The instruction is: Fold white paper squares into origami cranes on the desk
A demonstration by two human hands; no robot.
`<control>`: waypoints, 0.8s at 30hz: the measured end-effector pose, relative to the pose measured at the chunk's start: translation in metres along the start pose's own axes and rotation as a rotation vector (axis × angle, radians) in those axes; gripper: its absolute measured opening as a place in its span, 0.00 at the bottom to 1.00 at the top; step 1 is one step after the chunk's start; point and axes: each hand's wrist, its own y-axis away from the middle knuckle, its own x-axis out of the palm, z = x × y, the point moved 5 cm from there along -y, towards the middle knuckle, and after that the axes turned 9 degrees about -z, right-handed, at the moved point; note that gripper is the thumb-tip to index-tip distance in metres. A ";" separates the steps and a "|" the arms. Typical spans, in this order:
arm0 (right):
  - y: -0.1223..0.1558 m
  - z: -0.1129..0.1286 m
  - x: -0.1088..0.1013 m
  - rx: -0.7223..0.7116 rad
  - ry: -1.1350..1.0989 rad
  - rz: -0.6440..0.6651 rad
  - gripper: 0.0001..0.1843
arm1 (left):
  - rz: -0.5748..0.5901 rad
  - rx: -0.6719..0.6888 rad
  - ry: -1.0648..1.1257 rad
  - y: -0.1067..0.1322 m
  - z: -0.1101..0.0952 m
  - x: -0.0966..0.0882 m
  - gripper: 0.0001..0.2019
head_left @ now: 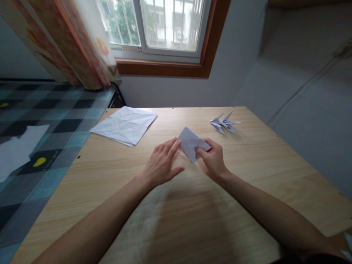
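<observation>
A small white sheet of folded paper [189,141], roughly a square turned on its corner, is over the middle of the wooden table. My right hand [213,156] pinches its right side, with the thumb on top and the fingers behind. At the paper's left corner lies my left hand [163,161], its fingers stretched out and the thumb apart; the fingertips are at the paper's edge, and I cannot tell whether they press on it.
Creased white sheets [128,124] lie at the table's back left. Several pointed folded-paper shapes [224,123] sit at the back right. Left of the table [247,183] is a checked bedspread [63,146] with white paper [24,146] on it. A window [165,29] is behind.
</observation>
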 end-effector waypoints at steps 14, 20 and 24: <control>0.021 0.008 0.027 -0.658 0.405 0.607 0.25 | 0.152 0.012 -0.019 -0.004 -0.001 0.007 0.08; 0.022 -0.004 0.041 -0.607 0.731 0.682 0.35 | 0.179 0.059 -0.014 -0.005 -0.006 0.006 0.06; 0.021 -0.012 0.039 -0.571 0.848 0.729 0.41 | 0.183 0.028 -0.020 -0.004 -0.006 0.004 0.06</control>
